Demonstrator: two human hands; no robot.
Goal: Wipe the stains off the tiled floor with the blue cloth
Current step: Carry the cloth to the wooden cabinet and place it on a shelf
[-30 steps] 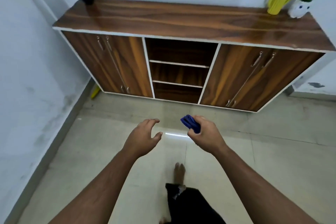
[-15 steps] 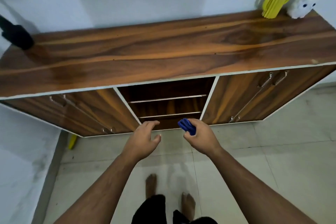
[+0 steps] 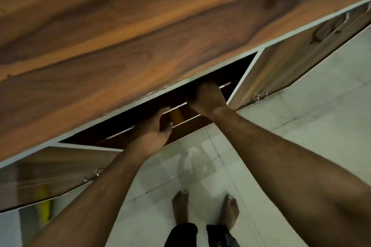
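While both hands reach into the open shelf bay (image 3: 236, 70) of the sideboard (image 3: 140, 32), I can't tell whether my right hand (image 3: 206, 97) grips anything; my left hand (image 3: 154, 128) curls loosely, empty. I judge wiping the tiled floor (image 3: 301, 136) unstarted; next I need the cloth down there.

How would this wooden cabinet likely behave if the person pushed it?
The wooden cabinet runs wide and low on the tiled floor, so it probably feels heavy and would resist tipping. Its top looks glossy, so it is likely slippery under a palm.
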